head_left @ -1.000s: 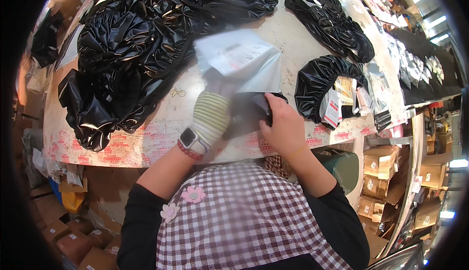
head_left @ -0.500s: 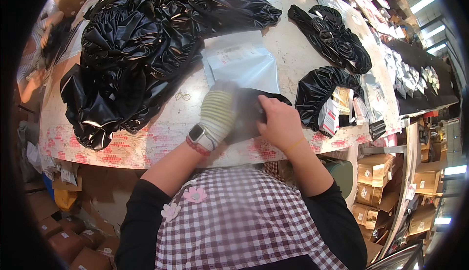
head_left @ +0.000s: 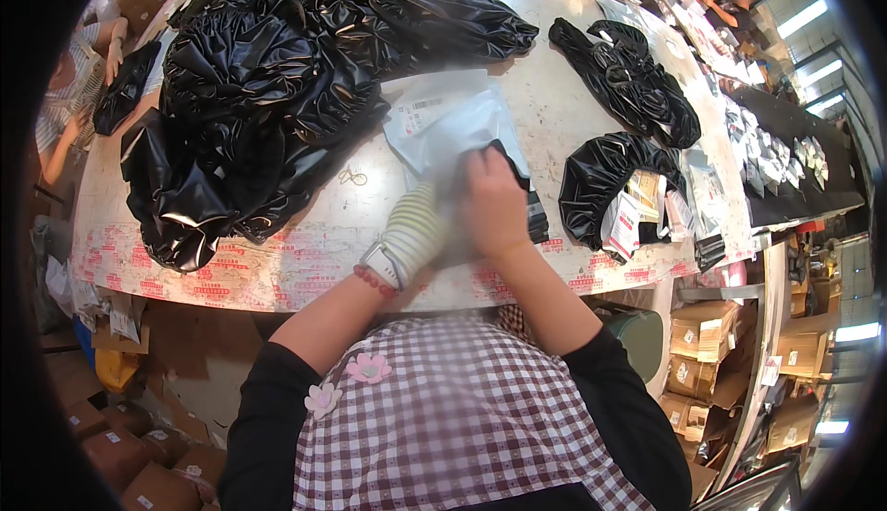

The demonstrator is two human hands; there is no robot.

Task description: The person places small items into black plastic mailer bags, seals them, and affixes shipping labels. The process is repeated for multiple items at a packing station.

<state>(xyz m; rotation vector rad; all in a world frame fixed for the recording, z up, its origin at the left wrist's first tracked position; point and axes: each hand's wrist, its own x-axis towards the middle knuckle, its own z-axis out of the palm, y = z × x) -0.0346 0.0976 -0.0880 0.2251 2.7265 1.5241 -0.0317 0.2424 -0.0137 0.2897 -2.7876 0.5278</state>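
Note:
A white plastic mailing bag (head_left: pixel 434 109) with a printed label lies in front of me on the table. A dark, flat packet (head_left: pixel 537 218) lies over its near part, largely covered by my hands; its exact kind is hard to make out. My left hand (head_left: pixel 416 225), in a striped yellow-and-white glove, rests at the packet's left side, its fingertips smeared by blur. Bare and curled, my right hand (head_left: pixel 496 201) grips at the packet's upper part, beside the mailing bag.
A large heap of shiny black elasticated covers (head_left: pixel 249 77) fills the table's left. Two more black bundles, an upper one (head_left: pixel 628 81) and a lower one (head_left: pixel 591 178) with cards (head_left: pixel 625 225), lie right. Rubber bands (head_left: pixel 352 177) lie left of my glove. Another person's arm (head_left: pixel 63 146) is at far left.
My right hand has moved left and up toward the mailing bag, its fingers drawn closer to my left hand. The dark packet has shifted, and the mailing bag's lower part is bunched up.

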